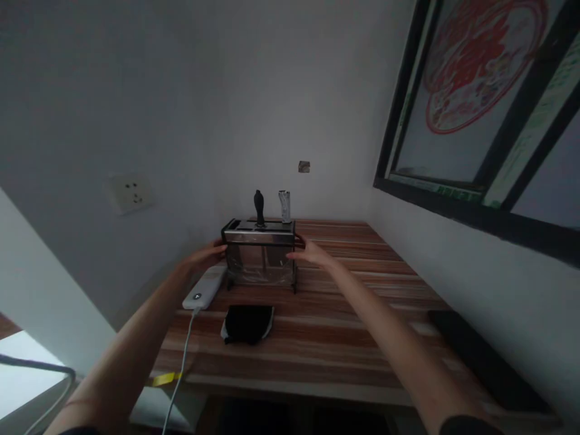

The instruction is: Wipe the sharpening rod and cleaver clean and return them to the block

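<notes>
power bank (205, 289), black pouch (248, 323) block near side of rack (260, 257); bare tabletop (367, 296) open on right.

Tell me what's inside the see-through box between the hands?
A black handle and a pale handle stick out of the top of the box. Their lower parts inside are too dim to make out.

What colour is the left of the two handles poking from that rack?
Black; the handle shows best in the head view, above the rack.
</notes>
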`<move>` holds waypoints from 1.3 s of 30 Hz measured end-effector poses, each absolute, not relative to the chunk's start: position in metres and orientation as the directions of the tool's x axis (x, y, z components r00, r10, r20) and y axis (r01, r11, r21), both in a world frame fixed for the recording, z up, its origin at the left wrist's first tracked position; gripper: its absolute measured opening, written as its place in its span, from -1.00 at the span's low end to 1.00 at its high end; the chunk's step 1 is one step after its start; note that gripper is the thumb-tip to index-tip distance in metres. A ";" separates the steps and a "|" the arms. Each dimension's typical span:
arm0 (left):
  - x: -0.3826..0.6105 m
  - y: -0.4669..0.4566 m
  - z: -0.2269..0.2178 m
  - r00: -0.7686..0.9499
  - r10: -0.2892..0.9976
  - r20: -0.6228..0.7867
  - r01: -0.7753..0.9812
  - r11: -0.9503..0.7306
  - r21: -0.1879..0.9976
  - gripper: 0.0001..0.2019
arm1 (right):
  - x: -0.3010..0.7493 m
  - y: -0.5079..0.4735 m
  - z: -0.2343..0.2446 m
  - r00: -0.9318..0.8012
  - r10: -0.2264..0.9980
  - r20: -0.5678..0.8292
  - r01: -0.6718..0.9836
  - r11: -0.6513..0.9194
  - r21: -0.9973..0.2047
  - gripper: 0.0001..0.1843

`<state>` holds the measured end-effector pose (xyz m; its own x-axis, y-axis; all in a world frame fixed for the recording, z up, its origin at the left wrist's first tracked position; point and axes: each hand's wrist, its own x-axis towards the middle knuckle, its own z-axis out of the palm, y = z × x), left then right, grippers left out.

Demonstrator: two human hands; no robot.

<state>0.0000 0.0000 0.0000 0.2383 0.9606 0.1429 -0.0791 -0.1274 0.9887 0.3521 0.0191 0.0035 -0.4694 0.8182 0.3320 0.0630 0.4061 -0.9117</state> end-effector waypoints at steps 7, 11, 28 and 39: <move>0.009 -0.003 -0.003 0.185 0.974 0.132 -0.107 -0.114 0.988 -0.47 | 0.352 0.020 0.000 -0.423 0.848 0.321 0.039 0.371 -0.928 -0.08; 0.011 -0.003 -0.005 0.153 0.976 0.152 -0.118 -0.135 0.984 -0.46 | 0.352 0.020 -0.001 -0.398 0.853 0.337 0.027 0.378 -0.925 -0.13; 0.075 -0.029 0.008 0.261 0.934 0.242 -0.091 -0.225 0.970 -0.36 | 0.415 -0.011 0.006 -0.397 0.823 0.406 0.032 0.455 -0.890 -0.31; 0.138 -0.039 0.008 0.357 0.886 0.297 -0.115 -0.274 0.955 -0.30 | 0.486 -0.038 0.010 -0.349 0.872 0.342 0.108 0.400 -0.910 -0.26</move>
